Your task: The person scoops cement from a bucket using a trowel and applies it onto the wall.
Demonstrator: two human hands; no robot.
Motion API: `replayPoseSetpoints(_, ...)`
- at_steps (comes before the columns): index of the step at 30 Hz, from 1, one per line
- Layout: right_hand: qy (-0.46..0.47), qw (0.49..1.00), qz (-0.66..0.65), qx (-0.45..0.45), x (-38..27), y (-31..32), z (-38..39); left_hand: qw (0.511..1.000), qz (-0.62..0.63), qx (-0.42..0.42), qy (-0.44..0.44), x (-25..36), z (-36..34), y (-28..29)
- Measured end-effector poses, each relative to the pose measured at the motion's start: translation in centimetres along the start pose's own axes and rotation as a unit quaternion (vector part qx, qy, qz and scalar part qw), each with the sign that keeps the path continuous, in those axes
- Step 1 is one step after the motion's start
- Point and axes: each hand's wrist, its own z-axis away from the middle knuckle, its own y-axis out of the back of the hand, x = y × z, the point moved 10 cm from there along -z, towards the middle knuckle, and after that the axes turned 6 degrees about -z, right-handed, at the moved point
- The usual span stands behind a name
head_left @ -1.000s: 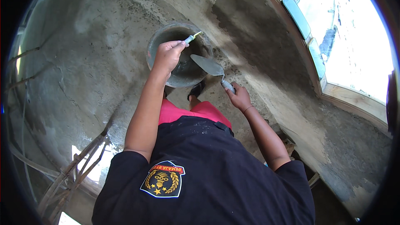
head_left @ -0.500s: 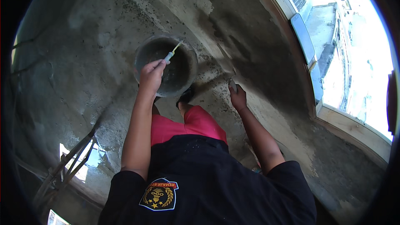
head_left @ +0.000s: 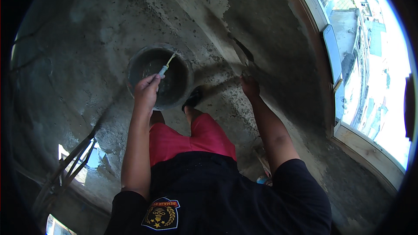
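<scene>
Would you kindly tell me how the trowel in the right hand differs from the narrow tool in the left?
Colour: the trowel has a dark blade; the narrow tool has a pale handle and thin yellowish end.
Direction: the trowel points toward the picture's upper left, the narrow tool toward its upper right.
Backdrop: the trowel shows against the wall, the narrow tool mostly against the basin.
Shared: each is held in one hand.

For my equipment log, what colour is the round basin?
The round basin is grey; the head view shows it best.
</scene>
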Motion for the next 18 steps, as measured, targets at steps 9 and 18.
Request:
replayPoseSetpoints(9,0.010,0.995,0.074,0.060,4.3,-0.6,-4.0,0.999,-0.010,-0.034,-0.005,0.3,-0.4,-1.5)
replayPoseSetpoints(18,-0.132,0.985,-0.022,-0.108,2.9,-4.0,0.4,0.999,0.005,-0.041,0.007,-0.6,-0.1,-0.8)
